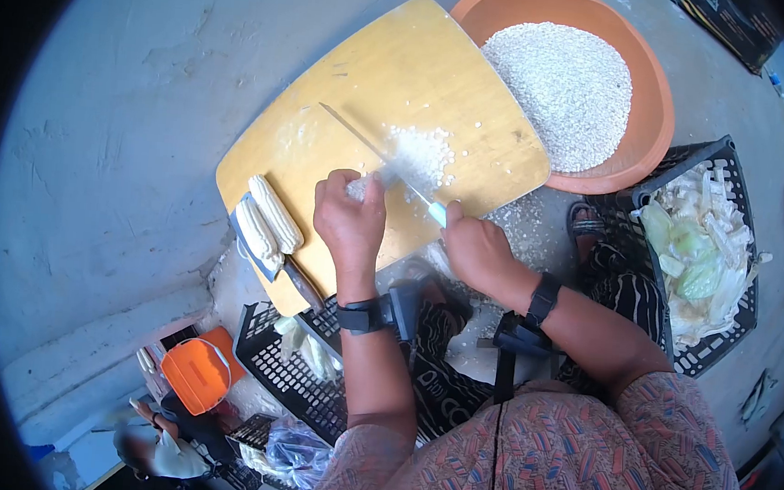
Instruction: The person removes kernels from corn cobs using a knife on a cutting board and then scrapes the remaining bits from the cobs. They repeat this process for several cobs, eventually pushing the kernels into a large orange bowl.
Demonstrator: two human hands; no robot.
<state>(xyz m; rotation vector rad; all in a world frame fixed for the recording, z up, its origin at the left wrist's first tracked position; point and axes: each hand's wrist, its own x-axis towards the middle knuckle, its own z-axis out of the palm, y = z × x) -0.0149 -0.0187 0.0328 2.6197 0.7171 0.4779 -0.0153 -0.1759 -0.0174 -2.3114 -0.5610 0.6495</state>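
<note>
My left hand (349,228) is closed around a white corn cob (358,187), mostly hidden by the fingers, over the yellow wooden board (332,74). My right hand (482,250) grips the pale handle of a knife (355,132). Its long blade slants across the cob's end toward the upper left. Loose white kernels (425,151) lie in a heap just beyond the blade. At the board's lower left, whole peeled cobs (275,215) lie on the blade of a second knife, a cleaver with a dark handle (302,284).
An orange basin (656,109) full of white kernels stands at the upper right. Black crates (752,209) hold husks at right and lower left. An orange bucket (195,377) is at lower left, near another person (164,453). Kernels are scattered on the floor.
</note>
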